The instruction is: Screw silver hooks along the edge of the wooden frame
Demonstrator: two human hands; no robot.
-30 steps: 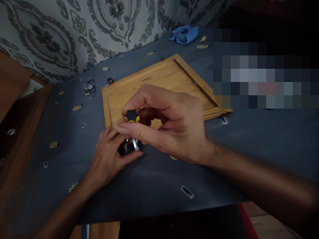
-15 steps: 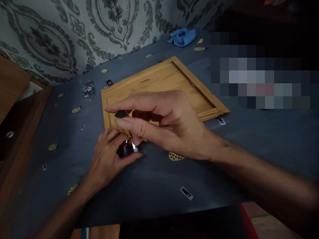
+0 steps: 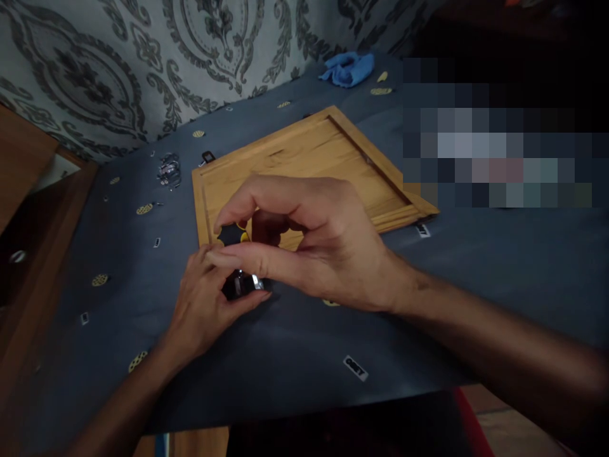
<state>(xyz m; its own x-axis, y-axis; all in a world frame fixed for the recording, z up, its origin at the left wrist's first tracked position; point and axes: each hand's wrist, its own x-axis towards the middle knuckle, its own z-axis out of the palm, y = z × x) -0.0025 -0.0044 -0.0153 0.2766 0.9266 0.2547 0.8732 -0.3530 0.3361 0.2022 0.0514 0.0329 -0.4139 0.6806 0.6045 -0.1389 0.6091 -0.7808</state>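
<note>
From where I stand, the person has both hands together over the near left part of the table. The right hand [image 3: 347, 247] has its thumb and forefinger bent into a narrow pinch around the scalloped end of a black-and-yellow tool handle [image 3: 232, 234]. That end faces up; the lower part is hidden behind the thumb, so I can't tell what sort of tip it has. Just below and to the near side, the left hand [image 3: 200, 304] keeps a narrow grip on a shiny metal fitting [image 3: 257, 281], its thumb on the near side and fingers on the far side. Shadow and fingers cover much of the fitting, and I can't make out whether the tool touches it.

Beyond the hands lies a framed wooden panel [image 3: 304, 152], flat on the dark blue tablecloth [image 3: 285, 362], with its near left corner partly covered by the hands. At its far left corner sits a small dark looped piece [image 3: 208, 157]. Farther left there's a little heap of metal hardware [image 3: 170, 171], well apart from the hands. A crumpled blue cloth [image 3: 347, 68] lies at the far side, past the panel, close to the patterned wall covering [image 3: 214, 44]. On the left, brown wooden furniture [image 3: 28, 178] stands beside the table.
</note>
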